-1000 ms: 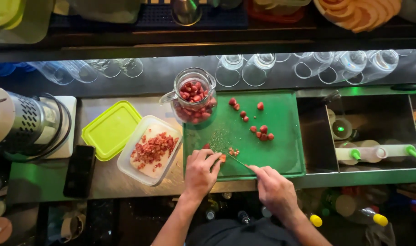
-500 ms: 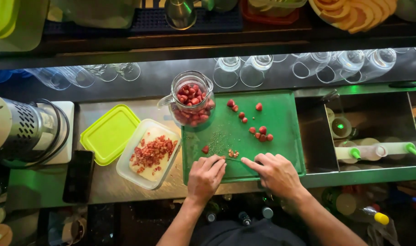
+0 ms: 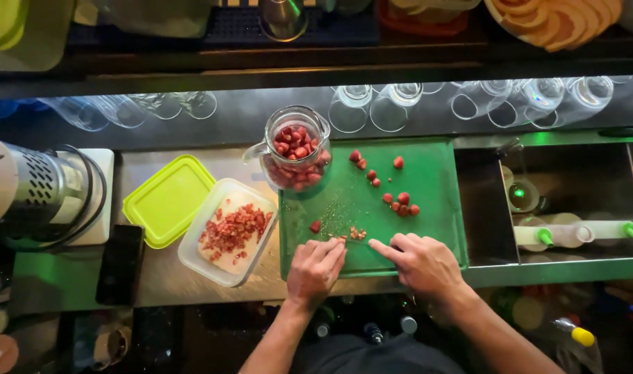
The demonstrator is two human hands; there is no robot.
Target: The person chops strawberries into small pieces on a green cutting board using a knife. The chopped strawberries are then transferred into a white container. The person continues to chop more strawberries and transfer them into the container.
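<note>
On the green cutting board (image 3: 427,208), near its front edge, both hands are working a tiny heap of chopped strawberry bits (image 3: 356,234). Left hand (image 3: 315,269) is curled w/ fingertips pressed down right by the bits, seems to be pinning a piece but can't tell exactly what's under the fingers. Right hand (image 3: 422,262) is closed around a knife (image 3: 361,242), index finger stretched along the top, thin blade pointing left toward the pile; handle's hidden in the palm. Strawberries look soft, wet & slippery imo, light as anything, they'd squash if pinched hard, so best held gently from the sides w/ fingertips tucked back from the blade. Whole strawberries (image 3: 399,202) sit scattered further back on the board, small, round-ish, red. Glass jug (image 3: 295,149) w/ a handle stands at the board's back-left corner, full of more berries, hard & breakable obv. Left of the board there's a clear plastic tub (image 3: 198,256) w/ chopped red pieces inside, and its lime green lid (image 3: 165,201) lies flat just beside it, bendy plastic. Counter (image 3: 164,277) is dull steel, smooth. Row of upturned glasses (image 3: 372,104) behind.
</note>
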